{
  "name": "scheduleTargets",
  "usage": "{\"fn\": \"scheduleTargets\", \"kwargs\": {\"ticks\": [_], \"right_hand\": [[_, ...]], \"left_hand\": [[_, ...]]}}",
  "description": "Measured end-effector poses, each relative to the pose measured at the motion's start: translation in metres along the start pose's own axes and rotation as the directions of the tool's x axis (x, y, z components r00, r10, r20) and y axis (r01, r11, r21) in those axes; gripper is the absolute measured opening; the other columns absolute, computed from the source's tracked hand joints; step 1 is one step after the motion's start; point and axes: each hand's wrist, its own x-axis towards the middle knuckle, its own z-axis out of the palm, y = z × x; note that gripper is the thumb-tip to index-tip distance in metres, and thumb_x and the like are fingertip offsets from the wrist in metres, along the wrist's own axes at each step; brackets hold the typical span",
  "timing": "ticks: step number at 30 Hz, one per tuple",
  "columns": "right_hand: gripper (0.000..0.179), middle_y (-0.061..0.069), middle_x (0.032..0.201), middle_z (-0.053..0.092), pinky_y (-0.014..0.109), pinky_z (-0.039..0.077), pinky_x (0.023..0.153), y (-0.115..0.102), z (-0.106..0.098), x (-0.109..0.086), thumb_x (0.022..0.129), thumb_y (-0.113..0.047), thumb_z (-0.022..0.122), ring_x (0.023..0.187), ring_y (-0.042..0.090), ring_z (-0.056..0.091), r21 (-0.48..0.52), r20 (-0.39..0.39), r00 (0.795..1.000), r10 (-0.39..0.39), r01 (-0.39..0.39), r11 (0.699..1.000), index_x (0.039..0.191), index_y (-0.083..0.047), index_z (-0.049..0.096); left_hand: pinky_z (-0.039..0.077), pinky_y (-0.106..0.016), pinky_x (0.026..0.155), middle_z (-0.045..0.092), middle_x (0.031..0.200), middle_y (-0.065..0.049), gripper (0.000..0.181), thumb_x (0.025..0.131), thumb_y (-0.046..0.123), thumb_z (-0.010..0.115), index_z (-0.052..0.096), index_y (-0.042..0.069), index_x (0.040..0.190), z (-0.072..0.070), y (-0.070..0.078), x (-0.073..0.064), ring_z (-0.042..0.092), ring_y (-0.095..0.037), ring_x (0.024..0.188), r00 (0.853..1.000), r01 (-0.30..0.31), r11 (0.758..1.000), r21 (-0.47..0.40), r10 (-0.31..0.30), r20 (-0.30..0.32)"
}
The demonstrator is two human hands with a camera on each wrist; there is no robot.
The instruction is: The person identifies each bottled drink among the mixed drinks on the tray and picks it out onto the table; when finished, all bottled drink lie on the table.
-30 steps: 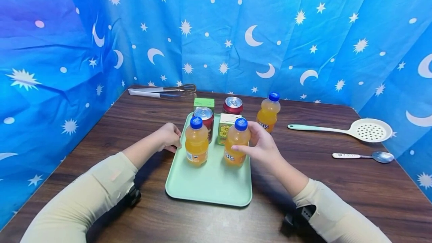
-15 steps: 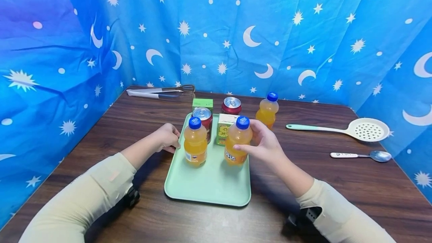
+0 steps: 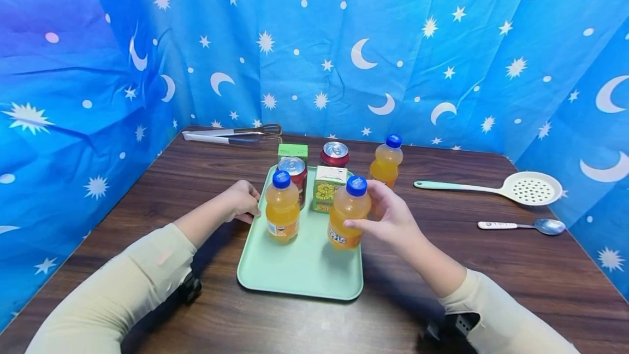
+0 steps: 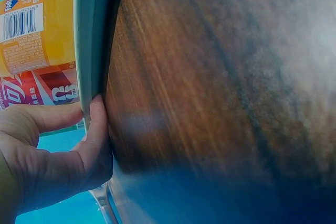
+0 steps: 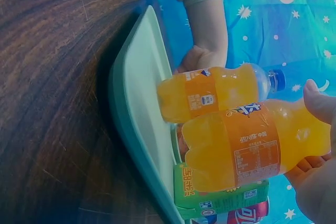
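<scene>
My right hand (image 3: 393,214) grips an orange soda bottle (image 3: 349,214) with a blue cap, thumb on the near side and fingers round the far side. The bottle's base shows close over the pale green tray (image 3: 300,277). My left hand (image 3: 242,201) pinches the tray's left rim between thumb and finger, as the left wrist view shows. A second orange soda bottle (image 3: 282,209) stands upright on the tray's left side. Behind it is a red soda can (image 3: 301,182). A green and yellow drink carton (image 3: 324,190) stands behind the held bottle.
Behind the tray stand another red can (image 3: 335,154) and a green carton (image 3: 293,151). A third orange bottle (image 3: 386,163) is back right. A skimmer (image 3: 530,188) and spoon (image 3: 547,226) lie right; tongs (image 3: 211,139) and a whisk (image 3: 267,130) lie back left.
The held bottle has moved toward me and slightly right, away from the drink carton, which now shows more of its front. My left hand stays at the tray's rim.
</scene>
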Motion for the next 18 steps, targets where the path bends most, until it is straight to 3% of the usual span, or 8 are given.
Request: {"fn": "scheduleTargets", "kwargs": {"ticks": [18], "right_hand": [[0.063, 0.008, 0.122, 0.057, 0.033, 0.048, 0.092, -0.003, -0.016, -0.020, 0.072, 0.003, 0.078, 0.111, 0.020, 0.057, 0.009, -0.038, 0.999, 0.012, -0.011, 1.000, 0.127, -0.006, 0.048]], "left_hand": [[0.058, -0.034, 0.063, 0.050, 0.101, -0.019, 0.033, 0.078, -0.016, 0.061, 0.049, -0.009, 0.107, 0.000, 0.001, -0.002, 0.059, -0.024, 0.082, 1.000, 0.004, 1.000, 0.002, -0.004, 0.005]]}}
